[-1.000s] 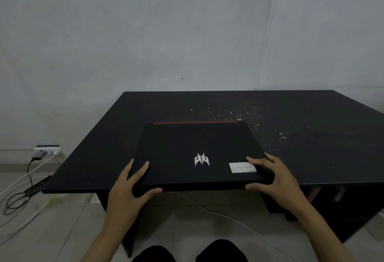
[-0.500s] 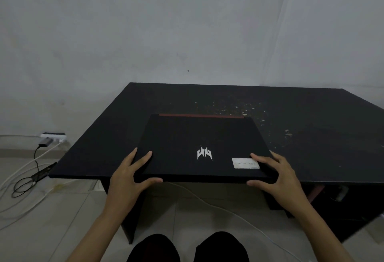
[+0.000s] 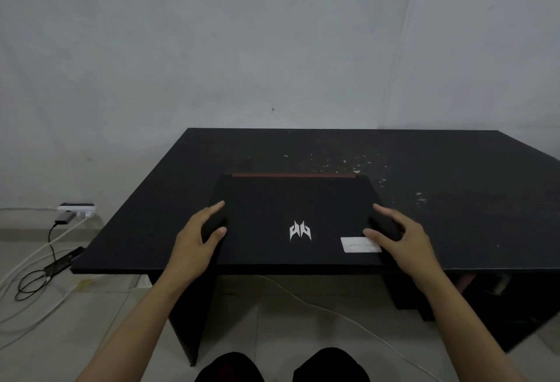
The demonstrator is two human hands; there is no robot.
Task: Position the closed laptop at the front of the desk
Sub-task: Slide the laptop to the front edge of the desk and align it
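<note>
The closed black laptop lies flat on the black desk, its near edge flush with the desk's front edge. It has a white logo on the lid, a white sticker and a red strip along the far hinge. My left hand grips its left side, thumb and index finger on the lid. On the right side my right hand holds it the same way, thumb next to the sticker.
Pale specks dot the desk top behind the laptop. A white power strip with plugs and looping cables lies on the floor at the left. A white cable runs under the desk. My knees are below the front edge.
The laptop overhung the front edge and now lies flat, flush with it. Both hands slid from the near corners forward along its sides.
</note>
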